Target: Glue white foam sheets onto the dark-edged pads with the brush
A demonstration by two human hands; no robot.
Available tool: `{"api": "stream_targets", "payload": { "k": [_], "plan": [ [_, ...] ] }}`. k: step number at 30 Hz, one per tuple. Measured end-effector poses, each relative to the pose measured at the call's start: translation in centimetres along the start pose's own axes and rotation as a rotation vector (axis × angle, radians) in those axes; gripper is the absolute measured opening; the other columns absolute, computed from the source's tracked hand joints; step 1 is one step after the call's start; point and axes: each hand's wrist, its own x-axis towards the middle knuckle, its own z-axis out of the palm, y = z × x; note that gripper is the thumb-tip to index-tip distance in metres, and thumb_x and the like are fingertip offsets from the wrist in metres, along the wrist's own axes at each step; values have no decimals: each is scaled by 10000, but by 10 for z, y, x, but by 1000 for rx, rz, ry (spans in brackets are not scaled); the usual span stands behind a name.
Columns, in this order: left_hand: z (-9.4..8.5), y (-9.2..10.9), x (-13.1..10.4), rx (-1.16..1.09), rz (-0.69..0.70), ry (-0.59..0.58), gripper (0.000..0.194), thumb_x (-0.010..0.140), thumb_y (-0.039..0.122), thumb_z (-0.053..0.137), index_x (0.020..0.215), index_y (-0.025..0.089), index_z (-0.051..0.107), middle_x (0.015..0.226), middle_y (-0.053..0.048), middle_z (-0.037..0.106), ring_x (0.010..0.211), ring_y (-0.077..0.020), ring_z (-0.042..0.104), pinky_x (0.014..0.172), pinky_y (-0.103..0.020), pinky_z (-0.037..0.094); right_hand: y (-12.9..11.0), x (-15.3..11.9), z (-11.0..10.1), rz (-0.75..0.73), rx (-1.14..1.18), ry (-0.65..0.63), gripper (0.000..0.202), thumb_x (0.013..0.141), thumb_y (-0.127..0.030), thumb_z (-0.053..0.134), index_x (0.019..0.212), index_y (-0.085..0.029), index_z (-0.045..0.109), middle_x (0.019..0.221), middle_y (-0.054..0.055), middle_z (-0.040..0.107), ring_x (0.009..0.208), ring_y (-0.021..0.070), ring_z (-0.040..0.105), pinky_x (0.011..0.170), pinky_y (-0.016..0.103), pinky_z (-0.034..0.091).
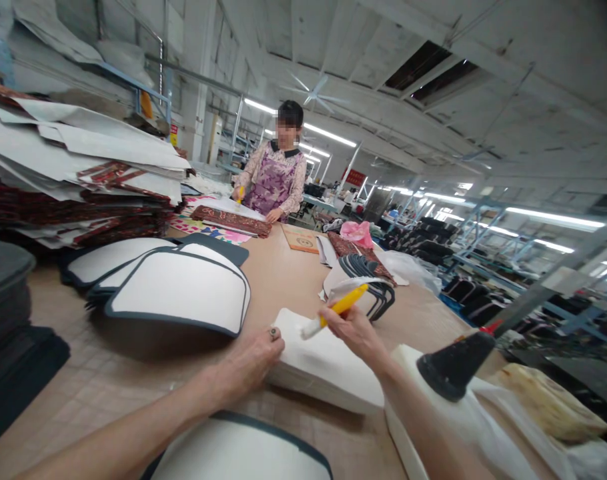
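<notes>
Right hand holds a yellow-handled brush, grip clamped on the handle, white bristle end pointing left and down over a stack of white sheets. Brush tip sits just above or on the top sheet, cannot tell which. Left hand lies on the left edge of that stack, fingers curled together and pressing down, nothing held in it; a ring shows on one finger. The stack lies on the tan surface, near centre, in front of the person.

Just right of the right forearm stands a white glue bottle with a black cone nozzle tipped red, tilted toward the right. Behind it is a crumpled plastic bag.

Left of the stack: overlapping white panels with dark trim, lying flat. Another like panel sits at the bottom edge, close under the arms. Beyond the brush, a pile of dark curved pieces, near the right hand but apart from it.

Far left: a tall heap of paper and patterned sheets, and dark stacked material at the frame edge.

Across the surface a co-worker in a purple apron stands working over a patterned piece, with something yellow in one hand. A brown card and a pink bag lie near them. Shelving and strip lights fill the right background.
</notes>
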Motion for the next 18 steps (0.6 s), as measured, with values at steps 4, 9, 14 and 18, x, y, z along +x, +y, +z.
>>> {"api": "stream_targets", "payload": {
  "k": [4, 9, 14, 18],
  "plan": [
    [2, 0, 1, 8, 21, -1, 111, 817, 93, 441, 823, 157, 532, 923, -70, 540, 819, -188, 511, 719, -284, 451, -4, 3, 20, -37, 9, -104, 252, 718, -416, 466, 625, -187, 516, 535, -43, 442, 504, 99, 406, 491, 220, 332],
    [-2, -2, 9, -26, 31, -31, 91, 830, 107, 478, 866, 123, 560, 968, -109, 562, 867, -219, 520, 794, -335, 450, 39, -45, -49, 145, -190, 45, 285, 633, -443, 519, 527, -179, 533, 462, -19, 465, 450, 123, 400, 455, 252, 301],
    [-45, 27, -39, -108, 45, -55, 169, 806, 127, 601, 970, 150, 568, 1132, -90, 538, 1038, -212, 496, 917, -301, 399, 15, -84, -73, 143, -170, 189, 340, 660, -518, 572, 659, -178, 588, 530, -6, 519, 526, 151, 478, 505, 256, 351],
    [-70, 72, -128, -139, 32, -173, 152, 837, 95, 540, 946, 194, 579, 1061, -48, 576, 945, -188, 535, 830, -270, 432, -36, -105, -28, 142, 163, 122, 380, 676, -547, 623, 770, -181, 584, 539, -35, 464, 455, 100, 389, 419, 221, 294]
  ]
}}
